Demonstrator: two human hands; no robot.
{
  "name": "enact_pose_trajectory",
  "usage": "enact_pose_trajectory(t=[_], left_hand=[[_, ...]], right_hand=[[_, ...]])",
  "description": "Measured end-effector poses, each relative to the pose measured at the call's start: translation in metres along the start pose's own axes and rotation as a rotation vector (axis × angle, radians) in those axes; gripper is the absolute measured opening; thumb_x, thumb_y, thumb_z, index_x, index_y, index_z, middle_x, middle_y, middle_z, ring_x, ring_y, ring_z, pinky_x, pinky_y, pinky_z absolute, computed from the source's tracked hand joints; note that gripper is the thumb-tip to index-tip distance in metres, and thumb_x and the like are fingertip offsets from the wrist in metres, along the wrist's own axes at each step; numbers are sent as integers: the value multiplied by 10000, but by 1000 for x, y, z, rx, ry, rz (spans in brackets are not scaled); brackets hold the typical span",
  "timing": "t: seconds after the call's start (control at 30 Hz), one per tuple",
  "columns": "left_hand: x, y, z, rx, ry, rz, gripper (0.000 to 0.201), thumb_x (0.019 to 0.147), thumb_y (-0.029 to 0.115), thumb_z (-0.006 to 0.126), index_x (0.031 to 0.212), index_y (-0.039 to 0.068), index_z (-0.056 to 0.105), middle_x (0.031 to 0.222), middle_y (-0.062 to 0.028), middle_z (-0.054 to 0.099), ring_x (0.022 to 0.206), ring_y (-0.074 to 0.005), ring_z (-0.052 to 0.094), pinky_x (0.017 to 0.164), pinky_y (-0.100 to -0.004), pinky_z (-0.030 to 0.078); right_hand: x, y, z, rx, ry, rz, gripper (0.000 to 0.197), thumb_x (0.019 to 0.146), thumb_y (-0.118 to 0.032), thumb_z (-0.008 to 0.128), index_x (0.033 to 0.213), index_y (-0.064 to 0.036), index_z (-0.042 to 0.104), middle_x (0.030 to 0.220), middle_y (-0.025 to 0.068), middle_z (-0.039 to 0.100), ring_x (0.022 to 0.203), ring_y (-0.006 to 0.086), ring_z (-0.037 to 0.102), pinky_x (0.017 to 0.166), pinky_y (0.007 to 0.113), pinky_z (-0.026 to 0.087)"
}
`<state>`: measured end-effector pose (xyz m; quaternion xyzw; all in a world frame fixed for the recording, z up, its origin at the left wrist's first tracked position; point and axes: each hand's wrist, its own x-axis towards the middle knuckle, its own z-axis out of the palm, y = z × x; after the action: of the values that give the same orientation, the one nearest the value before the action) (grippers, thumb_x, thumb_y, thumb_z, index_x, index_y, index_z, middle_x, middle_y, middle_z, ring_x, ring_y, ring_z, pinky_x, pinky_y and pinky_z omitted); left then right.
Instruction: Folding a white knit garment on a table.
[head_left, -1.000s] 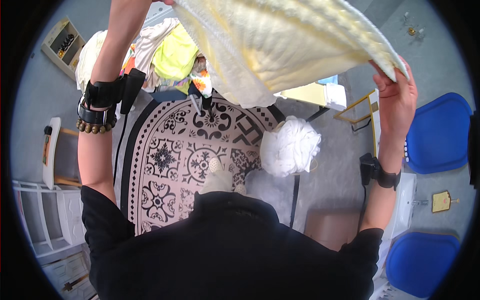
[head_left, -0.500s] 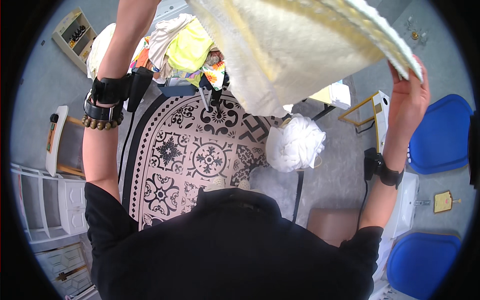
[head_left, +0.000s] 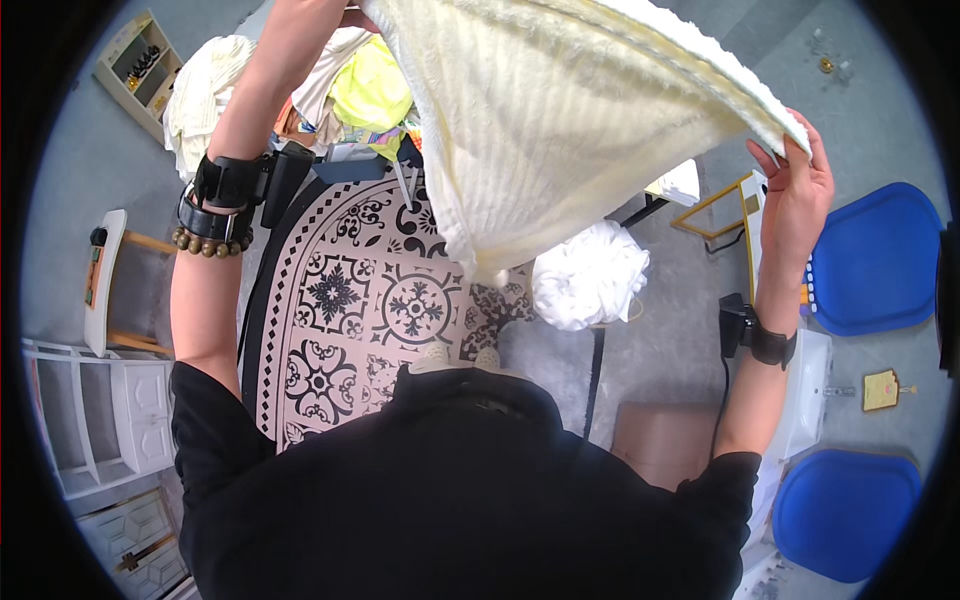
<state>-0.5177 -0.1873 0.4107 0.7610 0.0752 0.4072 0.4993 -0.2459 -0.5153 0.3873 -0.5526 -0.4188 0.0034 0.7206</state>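
Both arms are raised, with a cream plush towel [head_left: 560, 120] stretched between them at the top of the view. It hangs in a slanted sheet, with soft ribs, a fluffy white edge and a lower corner drooping over the patterned mat. My right hand [head_left: 800, 185] pinches the towel's right corner between thumb and fingers. At the upper left, my left hand [head_left: 355, 16] grips the other corner; the frame's upper edge cuts most of it off. Beyond my left forearm lies a heap of clothes with a neon-yellow garment [head_left: 372, 88] on it.
White bundled cloth [head_left: 590, 275] sits in a round basket right of the patterned mat [head_left: 330, 290]. A cream knitted piece [head_left: 208, 95] lies at the heap's left. Blue rounded panels [head_left: 875, 260] stand at the right, a brown box [head_left: 660, 440] near my right elbow.
The towel has swung down and left, its lower corner dropping over the mat. My right hand has moved slightly left; my left hand has come a little into view.
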Motion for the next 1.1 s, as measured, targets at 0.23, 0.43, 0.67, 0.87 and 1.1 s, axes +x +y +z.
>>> enact_pose_trajectory(t=[0.23,0.43,0.67,0.87,1.1], left_hand=[[-1,-3,-7,35,-23,35,209,1001,155,473,1098,44,622,891,-18,648,781,-109,629,670,-256,543],[-7,6,-8,67,104,88,214,1002,161,497,1132,33,610,912,-21,649,811,-112,634,680,-263,552],[-12,3,-13,209,36,-97,286,1028,235,452,1092,4,609,932,-64,647,769,-130,630,697,-279,526],[-25,57,31,517,268,-465,340,1029,312,432,1072,12,585,828,-75,627,607,-122,635,512,-236,507],[-11,-7,-7,34,153,-100,326,1038,323,424,1129,35,545,874,-47,592,632,-113,598,523,-242,522]], right_hand=[[-6,3,10,-28,36,-34,243,993,-90,494,1167,43,601,1097,105,648,1004,166,648,844,320,582],[-2,-11,24,-68,49,-65,254,991,-86,489,1176,52,596,1108,116,647,1009,167,646,837,315,585],[4,1,-3,-196,20,68,298,1021,-150,434,1165,65,583,894,140,689,725,166,657,630,269,522],[3,8,-20,110,-409,276,409,1050,-237,304,1213,69,521,880,202,690,702,230,672,615,274,499],[0,15,-6,156,-252,172,379,982,-133,462,1293,80,503,1265,194,590,1121,301,623,908,357,535]])
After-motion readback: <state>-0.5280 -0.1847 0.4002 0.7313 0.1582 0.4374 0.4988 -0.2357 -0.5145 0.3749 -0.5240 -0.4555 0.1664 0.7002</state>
